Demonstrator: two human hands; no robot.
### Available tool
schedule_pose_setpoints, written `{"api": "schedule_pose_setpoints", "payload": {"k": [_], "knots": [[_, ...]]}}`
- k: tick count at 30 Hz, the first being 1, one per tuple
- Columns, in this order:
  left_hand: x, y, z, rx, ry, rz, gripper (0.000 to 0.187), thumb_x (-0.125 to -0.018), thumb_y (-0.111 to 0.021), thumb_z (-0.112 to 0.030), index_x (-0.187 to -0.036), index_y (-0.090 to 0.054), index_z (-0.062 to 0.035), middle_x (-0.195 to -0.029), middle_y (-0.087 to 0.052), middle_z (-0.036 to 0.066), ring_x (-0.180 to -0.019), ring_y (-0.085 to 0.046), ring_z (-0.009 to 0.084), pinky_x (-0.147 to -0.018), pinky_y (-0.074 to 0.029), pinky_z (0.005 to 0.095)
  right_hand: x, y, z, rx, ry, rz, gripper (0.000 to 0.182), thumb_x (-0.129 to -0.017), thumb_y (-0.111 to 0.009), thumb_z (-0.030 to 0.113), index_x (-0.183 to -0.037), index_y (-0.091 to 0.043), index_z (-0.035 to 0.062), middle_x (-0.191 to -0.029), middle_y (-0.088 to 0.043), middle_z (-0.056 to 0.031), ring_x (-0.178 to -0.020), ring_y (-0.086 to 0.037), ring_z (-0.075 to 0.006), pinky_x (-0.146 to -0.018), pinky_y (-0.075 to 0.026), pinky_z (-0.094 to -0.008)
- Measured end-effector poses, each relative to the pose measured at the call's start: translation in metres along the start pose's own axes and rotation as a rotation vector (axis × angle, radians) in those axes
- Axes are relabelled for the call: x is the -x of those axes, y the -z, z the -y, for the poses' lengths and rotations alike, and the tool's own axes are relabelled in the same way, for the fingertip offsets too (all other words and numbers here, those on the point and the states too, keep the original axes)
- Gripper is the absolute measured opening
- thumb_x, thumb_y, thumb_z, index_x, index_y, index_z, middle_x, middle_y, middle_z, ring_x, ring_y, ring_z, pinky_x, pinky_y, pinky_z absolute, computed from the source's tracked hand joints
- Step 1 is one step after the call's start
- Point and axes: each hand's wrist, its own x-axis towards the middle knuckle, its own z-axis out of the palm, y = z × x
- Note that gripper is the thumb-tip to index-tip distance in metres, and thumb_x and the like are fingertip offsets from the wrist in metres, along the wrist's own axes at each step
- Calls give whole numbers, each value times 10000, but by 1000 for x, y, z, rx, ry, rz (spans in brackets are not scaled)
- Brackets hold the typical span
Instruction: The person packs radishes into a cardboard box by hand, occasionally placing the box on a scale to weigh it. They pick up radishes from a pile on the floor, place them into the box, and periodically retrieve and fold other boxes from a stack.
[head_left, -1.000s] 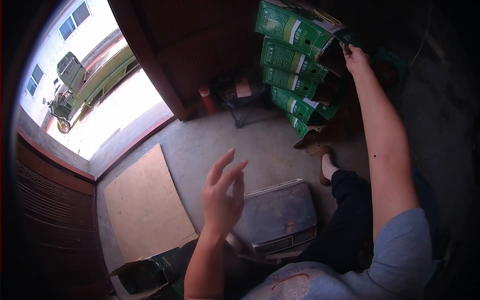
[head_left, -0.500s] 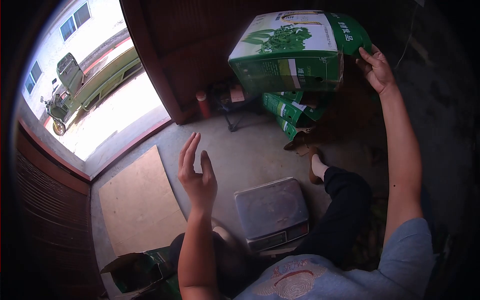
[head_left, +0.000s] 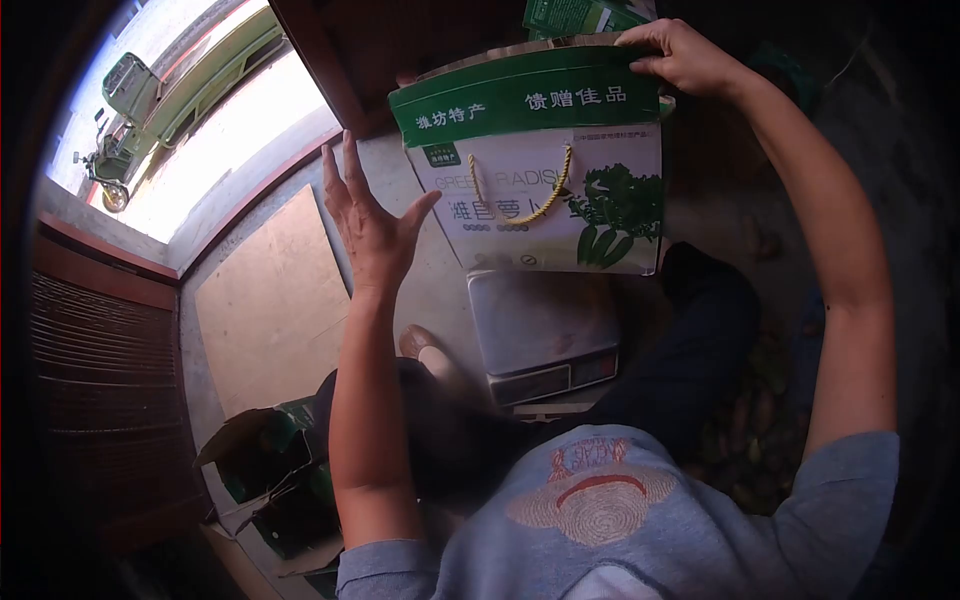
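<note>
A white and green cardboard gift box [head_left: 545,190] with a yellow rope handle [head_left: 548,203] hangs upright above the floor. My right hand [head_left: 682,58] pinches the upper right corner of its green top edge. Its printed side, showing a radish plant and lettering, faces me. My left hand [head_left: 370,225] is raised to the left of the box, fingers spread, holding nothing and apart from it. Just below and behind the box, a flat weighing scale [head_left: 545,325] rests on the floor, its far edge partly covered by the box.
A flat cardboard sheet [head_left: 265,300] lies on the floor at left. Opened green boxes [head_left: 275,460] stand at lower left. Another green box [head_left: 580,15] shows at the top. Through the doorway is a green cargo tricycle [head_left: 140,110]. Dark produce [head_left: 755,420] lies at right.
The box has come nearer and lower, turning so its handle side faces me. My right hand still grips it. My left hand has moved slightly left and up, its fingers spreading wider.
</note>
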Motion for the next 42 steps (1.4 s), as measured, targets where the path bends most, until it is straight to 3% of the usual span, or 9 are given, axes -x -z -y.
{"api": "schedule_pose_setpoints", "payload": {"k": [2,5,10,13,18,22,25,31,42], "knots": [[4,-1,8,-55,8,46,1107,-610,-852,-335,-1463,-160,-198,-1488,-138,214,-1372,-166,402,-1105,-226,495,11,-27,13,88,-103,10,272,-836,-559,-51,-1093,-625,12,-868,-695,-45,-793,-642,-107,-744,-514,-266],[10,3,17,-80,-40,128,1069,-598,-851,-350,-1450,-223,-201,-1486,-165,216,-1374,-166,402,-1102,-224,493,42,-56,-7,10,164,-85,274,-821,-547,-68,-1073,-633,-2,-910,-702,-71,-855,-651,-121,-774,-509,-258],[21,9,3,1,-103,378,607,-663,-793,-124,-1228,-575,-157,-1161,-615,34,-1274,-395,317,-1084,-295,472,115,-78,-16,-195,135,-187,429,-750,-441,-178,-1057,-661,24,-989,-694,-91,-969,-652,-181,-891,-514,-278],[16,8,-5,6,-164,498,489,-674,-776,-86,-1139,-637,-148,-1045,-653,33,-1243,-428,296,-1055,-345,446,154,-94,-34,-322,5,-170,413,-767,-448,-185,-1062,-658,15,-1011,-686,-98,-978,-641,-179,-890,-511,-283],[26,4,-32,130,-260,646,127,-704,-729,-30,-825,-715,-68,-802,-631,59,-763,-610,227,-711,-494,345,205,-118,-59,-380,-145,-162,344,-785,-478,-166,-1030,-658,-5,-988,-684,-103,-945,-645,-183,-865,-515,-287],[29,19,-61,32,-347,896,129,-691,-738,-35,-815,-724,-68,-808,-654,57,-745,-628,210,-692,-506,332,232,-133,-61,-332,-178,-112,343,-774,-482,-166,-1004,-667,8,-966,-683,-115,-921,-654,-209,-852,-520,-294],[35,24,-66,125,-114,1195,131,-685,-722,-76,-816,-722,-81,-848,-655,63,-721,-633,236,-691,-505,336,242,-145,-55,-316,-176,-95,333,-757,-483,-168,-978,-666,1,-947,-678,-130,-894,-660,-218,-815,-530,-290],[17,15,-65,281,-301,620,574,-638,-802,-205,-1177,-622,-131,-1073,-649,70,-1067,-581,256,-896,-477,375,252,-154,-48,-157,-136,-166,296,-744,-530,-140,-976,-650,0,-946,-658,-131,-895,-643,-266,-806,-513,-330],[30,-23,-28,113,-50,903,180,-879,-584,-95,-1007,-636,20,-764,-655,178,-682,-650,260,-658,-486,331,261,-164,-42,-120,-113,-251,286,-689,-569,-146,-920,-651,0,-891,-656,-123,-852,-641,-263,-757,-506,-329]]}}
